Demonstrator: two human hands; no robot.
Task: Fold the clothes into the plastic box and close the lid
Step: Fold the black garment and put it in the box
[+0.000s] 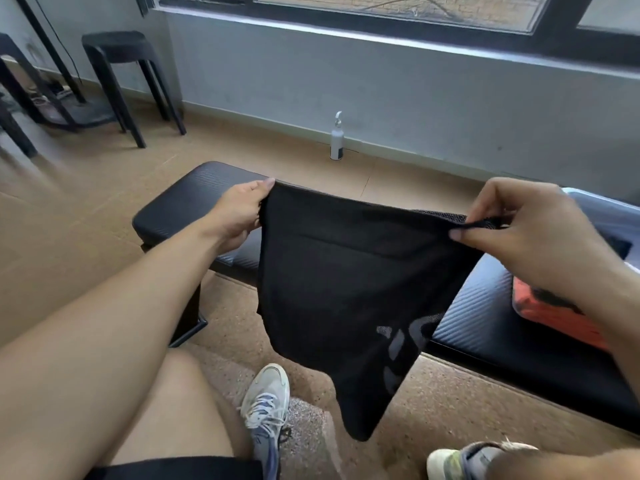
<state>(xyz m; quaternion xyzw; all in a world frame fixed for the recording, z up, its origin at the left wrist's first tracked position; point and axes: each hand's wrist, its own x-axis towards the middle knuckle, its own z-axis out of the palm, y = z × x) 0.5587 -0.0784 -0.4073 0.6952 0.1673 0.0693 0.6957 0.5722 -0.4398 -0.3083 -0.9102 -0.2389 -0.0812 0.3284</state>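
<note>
1. Fingers of my left hand (239, 216) pinch one top corner of the black shorts (346, 289).
2. Right hand (530, 233) pinches the opposite corner.
3. Shorts hang spread above the black bench (485, 323).
4. Clear plastic box (609, 216): far right, on the bench.

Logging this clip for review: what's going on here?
A seated person holds up black shorts by the top edge, left hand pinching one corner and right hand the other, so the fabric hangs over a black padded bench. An orange garment lies on the bench to the right, and part of a clear plastic box shows behind the right hand. Folding has not begun on this piece.
</note>
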